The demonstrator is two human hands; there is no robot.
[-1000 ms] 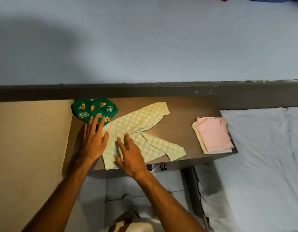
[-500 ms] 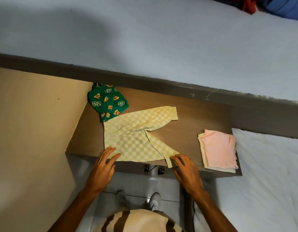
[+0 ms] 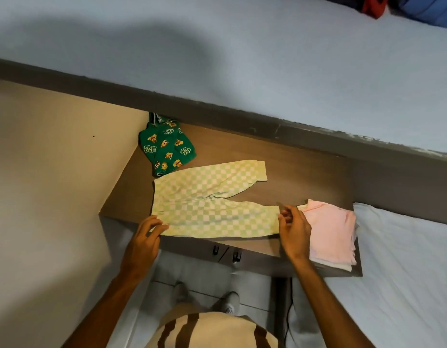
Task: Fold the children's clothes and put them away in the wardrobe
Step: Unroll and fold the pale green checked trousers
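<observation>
Small green-and-white checked trousers lie spread flat on a brown wooden tabletop, one leg pointing right along the front edge, the other angled up to the right. My left hand pinches the waistband corner at the front left. My right hand pinches the cuff of the near leg. A green printed garment lies crumpled in the back left corner, touching the trousers. A folded pink and cream stack sits at the right end of the table.
A beige panel stands to the left of the table. A grey ledge and pale blue wall run behind it. A white-sheeted bed adjoins on the right. Coloured cloth shows at the top right.
Both hands left the middle of the trousers and went to their near edge. The near leg has been pulled out straight to the right, and my hands now pinch its two ends.
</observation>
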